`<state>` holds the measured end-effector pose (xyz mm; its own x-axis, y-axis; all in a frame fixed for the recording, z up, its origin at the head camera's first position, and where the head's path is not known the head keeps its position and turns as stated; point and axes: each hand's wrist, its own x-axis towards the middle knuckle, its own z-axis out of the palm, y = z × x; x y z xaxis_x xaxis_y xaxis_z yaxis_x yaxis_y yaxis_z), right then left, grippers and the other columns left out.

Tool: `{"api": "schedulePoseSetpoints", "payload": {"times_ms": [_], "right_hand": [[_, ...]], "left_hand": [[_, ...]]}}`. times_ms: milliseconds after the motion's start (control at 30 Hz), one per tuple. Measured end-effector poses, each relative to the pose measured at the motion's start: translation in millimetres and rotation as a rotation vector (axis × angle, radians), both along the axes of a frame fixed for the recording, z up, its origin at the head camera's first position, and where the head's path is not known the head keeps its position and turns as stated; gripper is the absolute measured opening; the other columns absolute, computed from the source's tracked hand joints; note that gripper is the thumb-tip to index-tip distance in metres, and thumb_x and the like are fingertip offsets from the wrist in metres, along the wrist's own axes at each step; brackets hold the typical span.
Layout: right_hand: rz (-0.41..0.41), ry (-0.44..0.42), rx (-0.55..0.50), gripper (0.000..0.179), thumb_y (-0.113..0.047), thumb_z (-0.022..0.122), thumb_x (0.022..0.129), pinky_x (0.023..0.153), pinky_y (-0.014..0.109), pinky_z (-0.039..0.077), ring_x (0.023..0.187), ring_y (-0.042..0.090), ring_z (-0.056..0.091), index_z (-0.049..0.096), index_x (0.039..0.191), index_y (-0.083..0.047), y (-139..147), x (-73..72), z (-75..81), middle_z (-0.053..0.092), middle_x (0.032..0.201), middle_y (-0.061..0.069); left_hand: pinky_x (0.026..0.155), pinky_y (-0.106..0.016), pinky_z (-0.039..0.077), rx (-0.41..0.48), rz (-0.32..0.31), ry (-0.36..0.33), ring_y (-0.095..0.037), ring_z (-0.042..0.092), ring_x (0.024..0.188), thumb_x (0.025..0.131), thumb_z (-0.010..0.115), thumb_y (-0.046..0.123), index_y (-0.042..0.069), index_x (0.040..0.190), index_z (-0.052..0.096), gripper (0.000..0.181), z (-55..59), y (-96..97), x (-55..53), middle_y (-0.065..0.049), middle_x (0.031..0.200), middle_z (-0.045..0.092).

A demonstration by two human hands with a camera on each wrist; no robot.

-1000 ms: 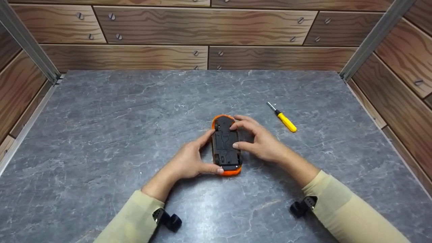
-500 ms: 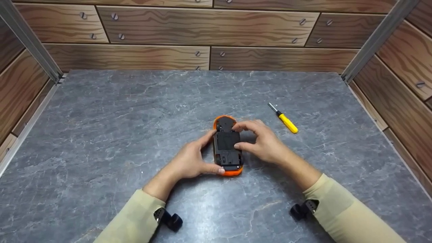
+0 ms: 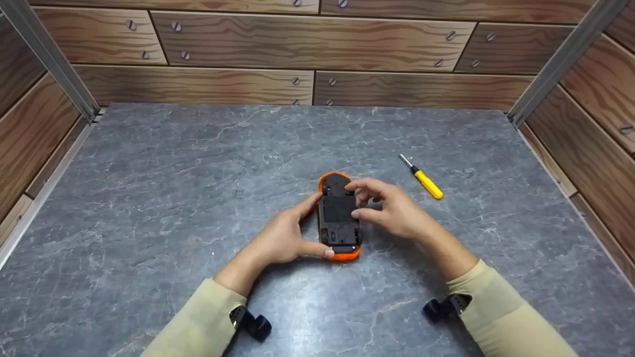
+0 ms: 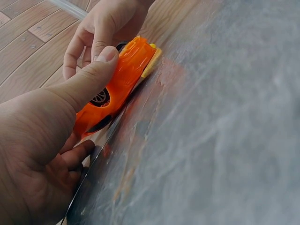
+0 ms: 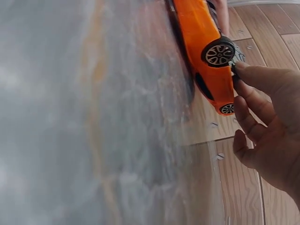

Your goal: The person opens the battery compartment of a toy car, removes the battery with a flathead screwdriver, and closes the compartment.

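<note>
While the orange toy car [image 3: 340, 229] lies wheels-up on the surface [image 3: 198, 173], my left hand [image 3: 280, 238] grips it from its left; my right hand [image 3: 397, 210] touches its right edge, fingers bent, whether pinching I cannot tell. A yellow-handled screwdriver [image 3: 421, 177] lies to the car's right.

Left hand [image 3: 282, 235] grips upturned orange car [image 3: 339, 210]; yellow screwdriver [image 3: 427, 184] nearby.

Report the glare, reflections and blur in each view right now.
Head: pale glare on the grey marbled tabletop, on the wearer's side of the upturned orange toy car. Left wrist: tabletop soft and smeared, with a faint orange reflection beside the car. Right wrist: tabletop hazy and blurred, while the car's silver-spoked black wheel looks fairly crisp.
</note>
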<state>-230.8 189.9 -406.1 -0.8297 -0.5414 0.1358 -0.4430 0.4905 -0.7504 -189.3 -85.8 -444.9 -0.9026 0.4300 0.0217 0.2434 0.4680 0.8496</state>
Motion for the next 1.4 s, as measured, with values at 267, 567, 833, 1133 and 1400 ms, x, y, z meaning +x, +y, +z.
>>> {"api": "schedulePoseSetpoints", "payload": {"times_ms": [267, 567, 833, 1133, 1400], "right_hand": [[0.052, -0.045, -0.077, 0.049, -0.005, 0.079, 0.095, 0.101, 0.051, 0.052, 0.103, 0.024, 0.069, 0.065, 0.142, -0.008, 2.5, -4.1, -3.3, 0.077, 0.102, 0.004], [0.065, -0.05, -0.082, 0.047, -0.004, 0.076, 0.097, 0.101, 0.053, 0.052, 0.101, 0.024, 0.069, 0.066, 0.142, -0.007, 6.4, -6.3, -6.5, 0.077, 0.103, 0.006], [0.072, -0.05, -0.085, 0.047, -0.005, 0.076, 0.097, 0.096, 0.041, 0.054, 0.098, 0.023, 0.068, 0.067, 0.143, -0.009, 4.9, -6.8, -5.3, 0.074, 0.1, 0.005], [0.077, -0.076, -0.113, 0.045, -0.005, 0.076, 0.097, 0.09, 0.03, 0.053, 0.095, 0.023, 0.067, 0.068, 0.14, -0.009, 2.4, -6.8, -8.5, 0.072, 0.099, 0.006], [0.082, -0.084, -0.152, 0.041, -0.004, 0.074, 0.098, 0.086, 0.028, 0.053, 0.092, 0.022, 0.065, 0.068, 0.138, -0.008, 4.0, -8.1, -8.5, 0.07, 0.098, 0.008]], "left_hand": [[0.126, -0.039, 0.028, -0.006, -0.005, -0.005, -0.021, 0.038, 0.152, 0.067, 0.1, 0.05, 0.023, 0.169, 0.03, 0.126, 0.3, 0.7, -0.3, -0.01, 0.167, 0.041], [0.127, -0.041, 0.027, -0.006, -0.006, -0.011, -0.022, 0.037, 0.153, 0.067, 0.1, 0.051, 0.023, 0.169, 0.031, 0.127, -1.2, 2.3, -1.0, -0.011, 0.167, 0.04], [0.126, -0.039, 0.028, -0.012, -0.002, -0.006, -0.021, 0.038, 0.152, 0.066, 0.099, 0.052, 0.022, 0.169, 0.03, 0.128, -0.9, 1.3, -1.1, -0.009, 0.167, 0.041], [0.126, -0.041, 0.029, -0.001, 0.002, -0.003, -0.022, 0.039, 0.152, 0.066, 0.099, 0.053, 0.023, 0.169, 0.03, 0.128, -3.6, -1.5, 1.6, -0.009, 0.166, 0.042], [0.126, -0.04, 0.028, 0.002, 0.004, 0.003, -0.02, 0.038, 0.152, 0.066, 0.099, 0.052, 0.023, 0.169, 0.031, 0.126, -0.9, -1.1, 0.0, -0.006, 0.167, 0.041]]}}
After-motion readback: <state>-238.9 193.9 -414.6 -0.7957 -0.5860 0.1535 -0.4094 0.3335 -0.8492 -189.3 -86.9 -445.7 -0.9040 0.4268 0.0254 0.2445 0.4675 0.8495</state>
